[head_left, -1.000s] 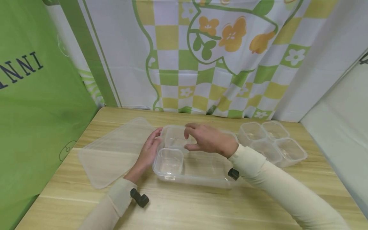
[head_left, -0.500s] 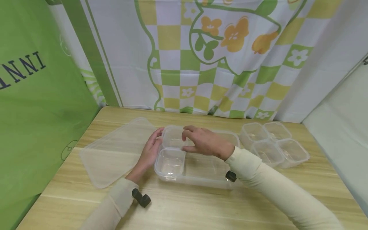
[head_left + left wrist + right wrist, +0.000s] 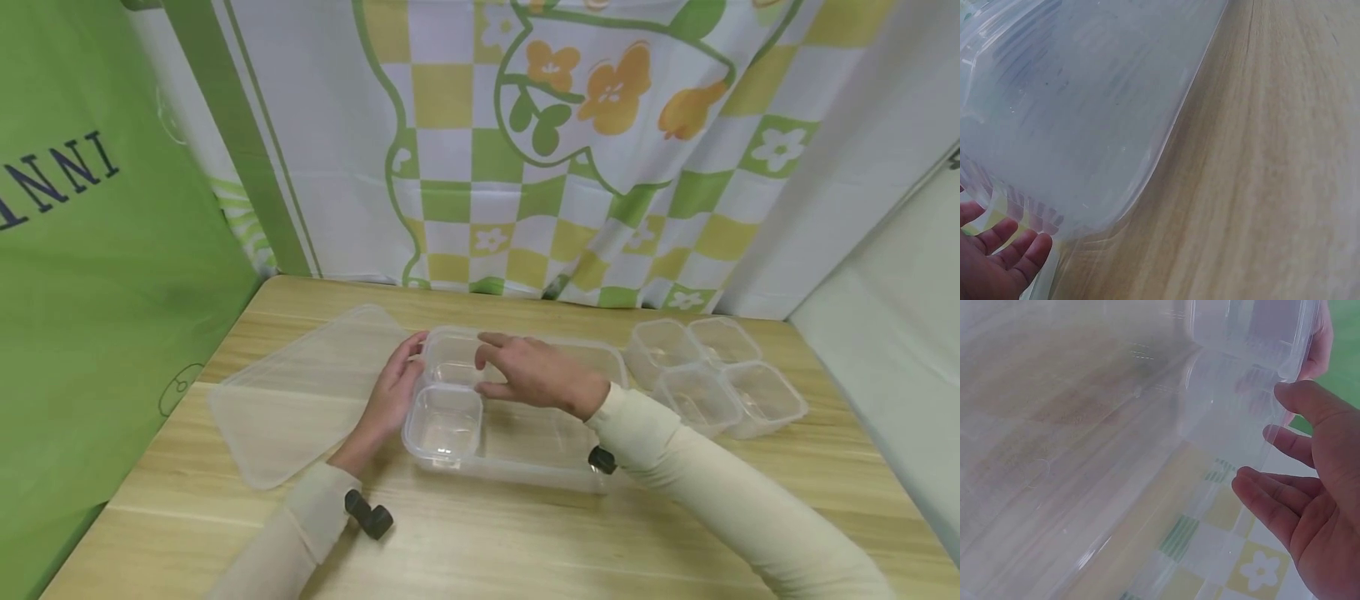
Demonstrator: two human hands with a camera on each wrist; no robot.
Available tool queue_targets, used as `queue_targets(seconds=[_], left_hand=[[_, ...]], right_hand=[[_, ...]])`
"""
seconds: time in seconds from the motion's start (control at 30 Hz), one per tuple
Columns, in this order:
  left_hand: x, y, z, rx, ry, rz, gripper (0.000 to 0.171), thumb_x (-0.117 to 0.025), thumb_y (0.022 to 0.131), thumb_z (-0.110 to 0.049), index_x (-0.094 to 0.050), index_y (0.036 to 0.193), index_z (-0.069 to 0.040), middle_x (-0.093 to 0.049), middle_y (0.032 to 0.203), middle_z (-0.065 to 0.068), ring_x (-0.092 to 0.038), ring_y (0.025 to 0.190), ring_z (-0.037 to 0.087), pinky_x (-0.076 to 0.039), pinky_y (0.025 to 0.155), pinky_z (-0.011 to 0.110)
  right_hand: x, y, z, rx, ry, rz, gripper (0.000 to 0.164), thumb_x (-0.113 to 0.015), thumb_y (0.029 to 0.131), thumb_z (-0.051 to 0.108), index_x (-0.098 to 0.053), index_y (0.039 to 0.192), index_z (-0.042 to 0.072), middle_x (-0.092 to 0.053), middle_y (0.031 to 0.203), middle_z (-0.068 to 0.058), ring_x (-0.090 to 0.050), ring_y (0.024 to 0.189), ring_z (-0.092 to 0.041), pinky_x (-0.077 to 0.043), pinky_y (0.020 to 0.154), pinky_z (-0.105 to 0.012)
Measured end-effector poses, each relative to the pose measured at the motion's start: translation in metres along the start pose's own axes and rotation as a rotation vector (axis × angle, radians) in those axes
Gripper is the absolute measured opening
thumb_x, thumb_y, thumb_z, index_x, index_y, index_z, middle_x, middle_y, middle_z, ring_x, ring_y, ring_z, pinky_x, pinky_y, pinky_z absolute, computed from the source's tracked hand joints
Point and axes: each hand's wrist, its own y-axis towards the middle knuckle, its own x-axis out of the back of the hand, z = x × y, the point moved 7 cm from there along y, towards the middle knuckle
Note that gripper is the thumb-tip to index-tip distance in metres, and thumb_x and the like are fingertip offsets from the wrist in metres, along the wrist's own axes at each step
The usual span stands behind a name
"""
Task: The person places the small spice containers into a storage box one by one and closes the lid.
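Observation:
A large clear plastic container lies on the table in the middle of the head view. Two small clear boxes sit inside its left end: a front box and a back box. My left hand rests with loosely bent fingers along the container's left outer wall; the left wrist view shows its fingertips at that wall. Above the container, my right hand has thumb and fingers spread apart at the right edge of the back box. The palm and wrist hide part of the container's back right.
Several small clear boxes stand grouped right of the container. A flat translucent lid lies to the left on the wooden table. A patterned curtain hangs behind, with a green cloth at left.
The back box now sits more level beside the front box. My right hand has shifted slightly left relative to the container, while my left hand stays at the wall.

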Motion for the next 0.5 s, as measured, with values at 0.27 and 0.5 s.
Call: queue_targets(seconds=[0.27,0.5], left_hand=[[-0.0002,0.0009,0.0005,0.002,0.002,-0.004,0.046,-0.040,0.108,-0.007,-0.042,0.154,-0.006,-0.052,0.138,0.023,-0.058,0.116,0.041,-0.048,0.097,0.048],[-0.0004,0.0013,0.0006,-0.010,0.001,-0.003,0.046,-0.040,0.108,-0.005,-0.043,0.154,-0.004,-0.052,0.137,0.024,-0.057,0.117,0.041,-0.047,0.097,0.047]], right_hand=[[0.0010,-0.0008,-0.0011,-0.020,-0.005,0.005,0.041,-0.071,0.098,0.034,-0.067,0.124,0.003,-0.052,0.145,-0.027,-0.066,0.114,-0.038,-0.052,0.098,-0.047],[0.0088,-0.0021,-0.0035,-0.042,0.005,-0.006,0.044,-0.069,0.098,0.034,-0.063,0.132,0.006,-0.052,0.148,-0.024,-0.065,0.115,-0.040,-0.052,0.097,-0.051]])
